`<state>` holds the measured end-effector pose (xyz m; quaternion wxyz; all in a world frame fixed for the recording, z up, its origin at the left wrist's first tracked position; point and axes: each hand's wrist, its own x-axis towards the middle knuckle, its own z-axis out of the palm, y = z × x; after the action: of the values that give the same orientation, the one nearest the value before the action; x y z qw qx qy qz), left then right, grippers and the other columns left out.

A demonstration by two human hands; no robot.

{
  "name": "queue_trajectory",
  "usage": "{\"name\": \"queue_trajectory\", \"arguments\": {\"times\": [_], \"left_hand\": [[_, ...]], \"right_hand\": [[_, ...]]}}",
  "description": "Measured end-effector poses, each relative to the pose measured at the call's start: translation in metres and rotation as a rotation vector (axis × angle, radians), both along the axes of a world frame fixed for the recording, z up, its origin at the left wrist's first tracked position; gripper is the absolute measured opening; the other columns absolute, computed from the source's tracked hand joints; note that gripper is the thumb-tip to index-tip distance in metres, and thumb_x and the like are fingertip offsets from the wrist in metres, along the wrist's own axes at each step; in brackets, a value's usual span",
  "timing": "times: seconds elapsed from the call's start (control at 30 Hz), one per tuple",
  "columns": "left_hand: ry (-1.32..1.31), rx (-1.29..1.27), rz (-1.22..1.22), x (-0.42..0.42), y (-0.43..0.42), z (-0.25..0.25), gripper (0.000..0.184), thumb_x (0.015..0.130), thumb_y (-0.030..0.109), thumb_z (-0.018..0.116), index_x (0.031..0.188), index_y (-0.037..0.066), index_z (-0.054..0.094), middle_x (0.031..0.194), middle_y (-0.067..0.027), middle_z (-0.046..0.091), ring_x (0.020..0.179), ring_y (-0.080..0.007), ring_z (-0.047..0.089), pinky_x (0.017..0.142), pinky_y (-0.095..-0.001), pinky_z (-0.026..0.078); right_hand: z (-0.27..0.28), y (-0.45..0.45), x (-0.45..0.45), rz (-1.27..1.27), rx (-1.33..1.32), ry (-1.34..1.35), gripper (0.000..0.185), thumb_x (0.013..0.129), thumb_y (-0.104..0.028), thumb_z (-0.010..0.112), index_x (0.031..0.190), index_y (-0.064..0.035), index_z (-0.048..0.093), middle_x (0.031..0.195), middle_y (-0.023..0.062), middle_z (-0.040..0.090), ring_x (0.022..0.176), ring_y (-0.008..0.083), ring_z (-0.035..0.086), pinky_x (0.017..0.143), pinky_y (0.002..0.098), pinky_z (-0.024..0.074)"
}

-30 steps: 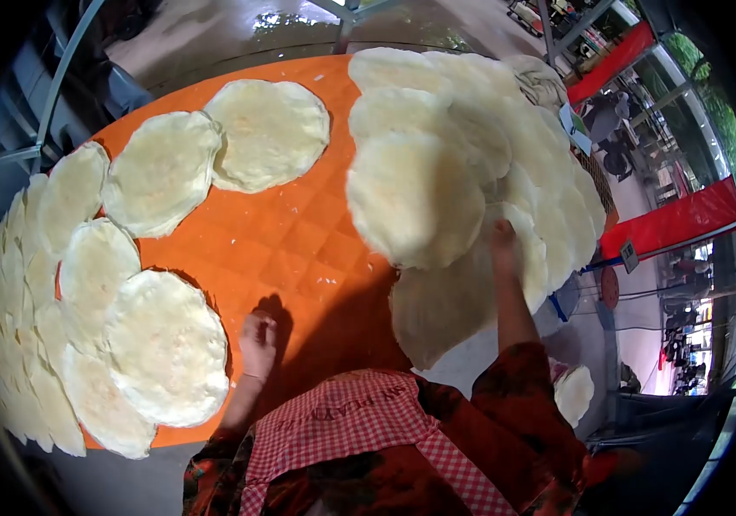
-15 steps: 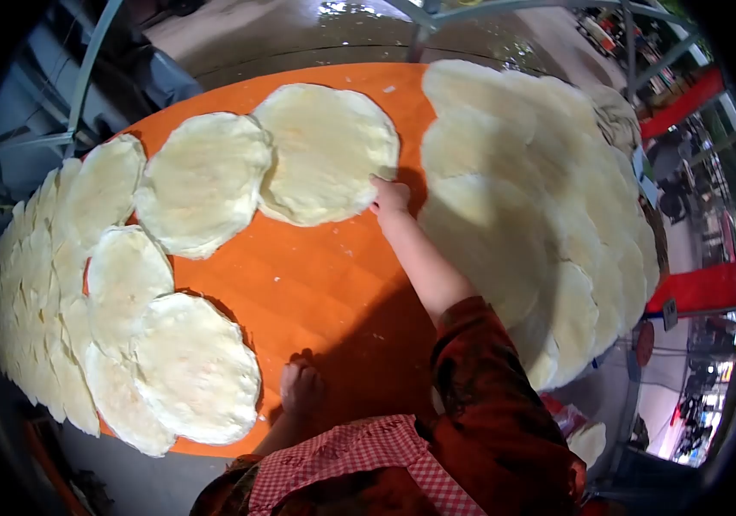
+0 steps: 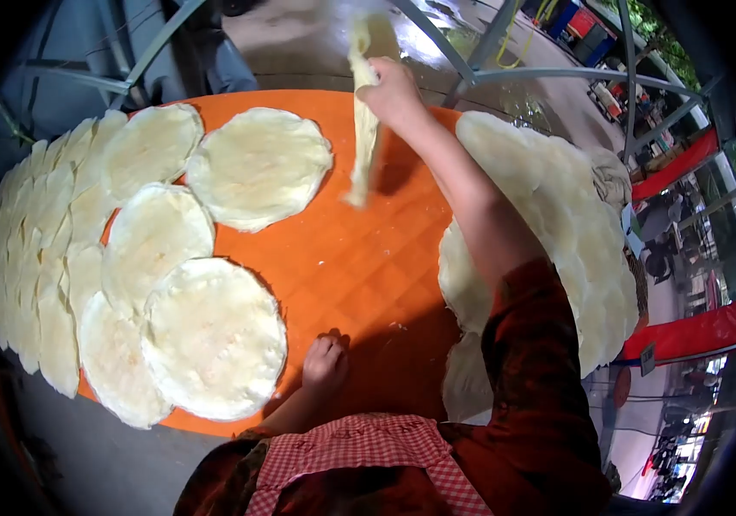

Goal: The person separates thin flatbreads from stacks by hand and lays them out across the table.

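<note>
My right hand [image 3: 392,90] grips the edge of a thin round flatbread [image 3: 365,129], lifted off the far side of the orange table and seen nearly edge-on, its ends blurred by motion. My left hand [image 3: 325,361] rests on the near part of the orange tabletop [image 3: 359,284] with its fingers curled in and nothing visible in them. Just left of it lies a pale round flatbread [image 3: 215,340], overlapping others. Another flatbread [image 3: 260,168] lies flat by the far edge, left of the lifted one.
Overlapping rows of flatbreads [image 3: 28,249] cover the table's left end. A broad layer of them [image 3: 557,215] spreads along the right side, partly behind my right arm. Metal bars [image 3: 548,76] stand beyond the far edge. A crumpled cloth [image 3: 610,176] lies at the far right.
My right hand has raised the flatbread it was touching from flat on the table to upright, moving away from me. The left hand stays on the tabletop. The view has shifted slightly.
</note>
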<state>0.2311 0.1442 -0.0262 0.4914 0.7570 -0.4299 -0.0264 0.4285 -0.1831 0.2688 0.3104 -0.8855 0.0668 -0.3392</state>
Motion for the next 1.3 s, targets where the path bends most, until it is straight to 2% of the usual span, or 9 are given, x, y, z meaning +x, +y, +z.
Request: {"name": "queue_trajectory", "arguments": {"times": [0.07, 0.13, 0.2, 0.27, 0.43, 0.67, 1.03, 1.23, 1.3], "left_hand": [[0.345, -0.082, -0.115, 0.013, 0.011, -0.036, 0.007, 0.082, 0.010, 0.064, 0.087, 0.008, 0.060, 0.093, -0.0096, 0.059, 0.079, -0.0281, 0.059, 0.070, -0.0389, 0.049], [1.621, -0.597, -0.101, 0.045, 0.019, 0.039, 0.025, 0.092, 0.034, 0.057, 0.106, 0.013, 0.057, 0.109, -0.0090, 0.059, 0.094, -0.0270, 0.061, 0.081, -0.0420, 0.050], [1.628, -0.901, -0.066, 0.068, 0.052, 0.083, 0.052, 0.094, 0.057, 0.043, 0.126, 0.016, 0.047, 0.126, -0.0096, 0.053, 0.115, -0.0288, 0.054, 0.094, -0.0479, 0.047], [1.668, -1.084, -0.156, 0.089, 0.084, 0.107, 0.067, 0.092, 0.063, 0.038, 0.137, 0.015, 0.039, 0.136, -0.0131, 0.046, 0.125, -0.0313, 0.046, 0.102, -0.0489, 0.041], [1.695, -0.940, 0.029, 0.092, 0.134, 0.048, 0.074, 0.093, 0.064, 0.034, 0.143, 0.009, 0.033, 0.142, -0.0148, 0.042, 0.127, -0.0322, 0.044, 0.107, -0.0463, 0.035], [1.734, -0.882, 0.034, 0.082, 0.141, 0.046, 0.068, 0.095, 0.061, 0.034, 0.142, 0.011, 0.036, 0.139, -0.0129, 0.045, 0.124, -0.0315, 0.047, 0.103, -0.0463, 0.041], [1.741, -0.674, 0.157, 0.076, 0.140, 0.083, 0.062, 0.097, 0.054, 0.038, 0.140, 0.010, 0.036, 0.136, -0.0090, 0.046, 0.122, -0.0244, 0.047, 0.102, -0.0390, 0.040], [1.614, -0.686, 0.085, 0.076, 0.139, 0.088, 0.050, 0.099, 0.038, 0.044, 0.140, 0.010, 0.036, 0.132, -0.0101, 0.048, 0.117, -0.0230, 0.050, 0.101, -0.0371, 0.041], [1.542, -0.671, 0.074, 0.077, 0.135, 0.080, 0.047, 0.097, 0.029, 0.044, 0.139, 0.010, 0.038, 0.130, -0.0092, 0.050, 0.115, -0.0217, 0.051, 0.099, -0.0359, 0.042]], "right_hand": [[0.034, 0.080, -0.035, 0.122, -0.113, 0.083, 0.010, 0.071, 0.001, 0.059, 0.078, 0.0015, 0.051, 0.081, 0.0177, 0.050, 0.077, 0.0387, 0.054, 0.068, 0.0408, 0.0442], [0.027, 0.152, -0.075, 0.156, -0.258, 0.207, 0.014, 0.073, 0.000, 0.057, 0.085, -0.0025, 0.052, 0.091, 0.0173, 0.053, 0.082, 0.0377, 0.055, 0.071, 0.0431, 0.0446], [-0.018, 0.213, -0.105, 0.226, -0.310, 0.185, 0.013, 0.073, 0.000, 0.057, 0.086, -0.0018, 0.054, 0.096, 0.0152, 0.057, 0.087, 0.0373, 0.057, 0.074, 0.0447, 0.0477], [-0.076, 0.266, -0.131, 0.311, -0.119, 0.469, 0.019, 0.075, -0.004, 0.060, 0.094, -0.0033, 0.055, 0.112, 0.0163, 0.053, 0.102, 0.0377, 0.055, 0.083, 0.0433, 0.0475], [-0.195, 0.330, -0.177, 0.363, -0.071, 0.644, 0.045, 0.076, -0.028, 0.069, 0.109, -0.0038, 0.050, 0.116, 0.0165, 0.052, 0.114, 0.0384, 0.047, 0.094, 0.0456, 0.0424], [-0.199, 0.337, -0.166, 0.278, 0.022, 0.503, 0.039, 0.077, -0.030, 0.070, 0.101, -0.0031, 0.055, 0.114, 0.0160, 0.053, 0.110, 0.0358, 0.051, 0.090, 0.0426, 0.0448], [-0.191, 0.339, -0.143, 0.193, 0.246, 0.607, 0.025, 0.085, -0.027, 0.062, 0.086, -0.0021, 0.059, 0.089, 0.0141, 0.063, 0.084, 0.0315, 0.063, 0.074, 0.0400, 0.0481], [-0.201, 0.313, -0.144, 0.258, 0.504, 0.622, 0.022, 0.088, -0.019, 0.055, 0.081, 0.0010, 0.058, 0.071, 0.0185, 0.058, 0.066, 0.0316, 0.059, 0.062, 0.0398, 0.0445], [-0.213, 0.308, -0.146, 0.261, 0.505, 0.595, 0.022, 0.089, -0.017, 0.056, 0.085, 0.0036, 0.059, 0.066, 0.0101, 0.056, 0.064, 0.0164, 0.053, 0.061, 0.0317, 0.0435]]}}
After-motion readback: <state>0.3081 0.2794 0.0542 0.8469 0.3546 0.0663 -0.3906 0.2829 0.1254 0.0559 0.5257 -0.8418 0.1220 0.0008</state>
